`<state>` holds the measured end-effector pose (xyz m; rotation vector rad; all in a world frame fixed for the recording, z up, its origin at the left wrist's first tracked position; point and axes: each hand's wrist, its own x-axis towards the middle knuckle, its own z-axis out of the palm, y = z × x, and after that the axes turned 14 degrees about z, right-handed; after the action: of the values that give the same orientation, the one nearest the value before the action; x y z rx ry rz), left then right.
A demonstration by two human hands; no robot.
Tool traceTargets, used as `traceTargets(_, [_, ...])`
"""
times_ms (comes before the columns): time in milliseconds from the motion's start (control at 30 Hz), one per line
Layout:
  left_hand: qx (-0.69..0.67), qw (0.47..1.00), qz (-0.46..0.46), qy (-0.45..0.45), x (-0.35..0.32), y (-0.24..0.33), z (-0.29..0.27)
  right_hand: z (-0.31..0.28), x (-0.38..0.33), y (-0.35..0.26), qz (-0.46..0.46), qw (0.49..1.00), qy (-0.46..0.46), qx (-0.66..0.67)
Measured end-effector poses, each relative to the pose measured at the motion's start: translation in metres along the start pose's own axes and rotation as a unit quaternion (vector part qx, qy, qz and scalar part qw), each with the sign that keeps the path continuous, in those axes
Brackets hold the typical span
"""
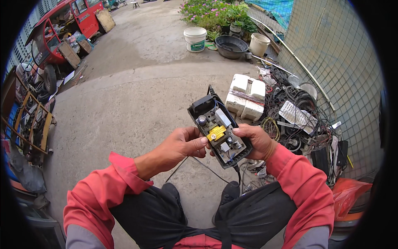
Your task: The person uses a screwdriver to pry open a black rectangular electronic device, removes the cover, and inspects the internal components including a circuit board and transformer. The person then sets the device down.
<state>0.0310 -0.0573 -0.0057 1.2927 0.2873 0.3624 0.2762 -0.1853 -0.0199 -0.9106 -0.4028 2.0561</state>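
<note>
Between my hands, above my knees, is an opened black power adapter (202,104), tilted with its insides facing up. Its bare circuit board carries a yellow-wrapped transformer (218,132), a round capacitor (202,119) and a white block (223,117). My left hand (182,144) pinches the casing's left edge, its thumb close to the transformer. Wrapped round the right side is my right hand (259,142), thumb on the upper rim and fingers mostly hidden underneath. A black cord (237,174) leaves the near end and hangs toward the ground.
To the right lie white foam blocks (245,97) and a heap of tangled cables (296,108) along a wire-mesh fence (348,79). Buckets (195,39) and a black basin (231,46) stand ahead by flowering plants. A loaded red vehicle (85,18) and scrap frames (33,112) are at left.
</note>
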Motion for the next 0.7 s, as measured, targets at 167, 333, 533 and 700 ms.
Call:
traceTargets(167, [-0.005, 1.0, 0.002, 0.008, 0.0017, -0.0022, 0.0004, 0.0001, -0.0004, -0.0001, 0.003, 1.0, 0.009, 0.006])
traceTargets(333, [-0.01, 1.0, 0.001, 0.015, 0.0029, -0.0061, -0.002, -0.0035, 0.0019, -0.0002, 0.0, 1.0, 0.016, -0.003])
traceTargets(533, [-0.004, 1.0, -0.001, 0.019, 0.0043, -0.0063, -0.0025, -0.0046, 0.0005, -0.0007, -0.008, 1.0, 0.011, -0.001])
traceTargets(700, [-0.005, 1.0, 0.002, 0.019, 0.0046, -0.0079, -0.004, -0.0038, 0.0003, -0.0013, -0.007, 1.0, 0.009, -0.006])
